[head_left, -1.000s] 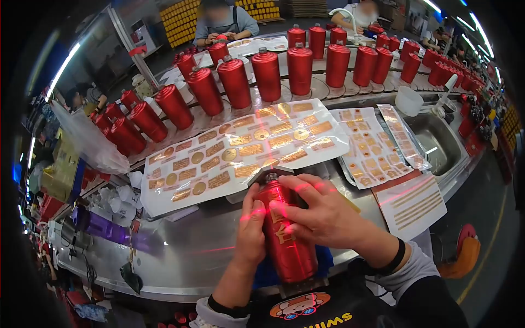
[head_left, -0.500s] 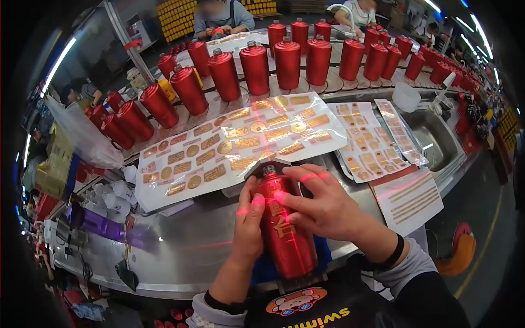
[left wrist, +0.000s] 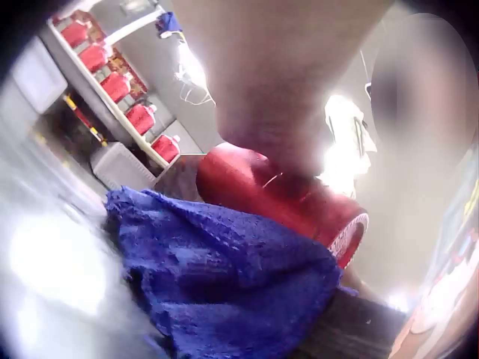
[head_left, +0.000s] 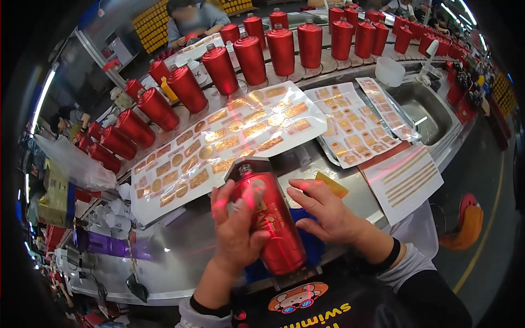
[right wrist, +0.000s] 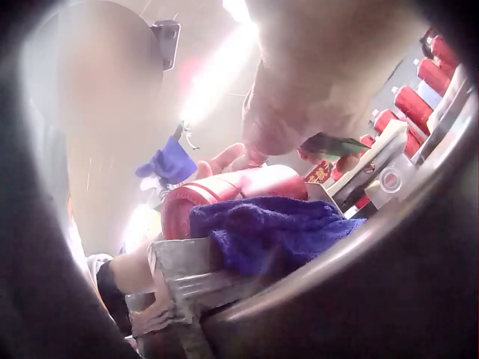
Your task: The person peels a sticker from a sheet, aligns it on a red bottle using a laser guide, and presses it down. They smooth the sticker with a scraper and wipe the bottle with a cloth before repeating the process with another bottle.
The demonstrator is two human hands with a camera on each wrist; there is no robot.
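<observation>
A red bottle [head_left: 281, 240] with raised gold characters on its front lies tilted on a stand, its neck pointing away from me. Under it is a blue cloth [left wrist: 224, 277]. Across the bottle's upper left side lies my left hand [head_left: 235, 232], fingers spread and slightly bent, thumb apart from them over the front; its fingertips are blurred. To the right of the bottle, my right hand [head_left: 328, 213] has its fingers loosely extended toward the bottle's side, nothing between them. A dark angled holder [head_left: 261, 164] stands behind the bottle's neck. Red laser lines cross bottle and fingers.
Beyond the bottle lies a big sheet of gold stickers [head_left: 180, 199], with smaller sticker sheets [head_left: 350, 128] and a sheet of gold strips [head_left: 407, 180] at the right. Several red bottles [head_left: 281, 52] line a conveyor behind. A sink [head_left: 424, 106] is at the far right.
My right hand has come off the bottle's front and moved to its right. My left hand has shifted from the bottle's left side onto its front. The head view has turned slightly right.
</observation>
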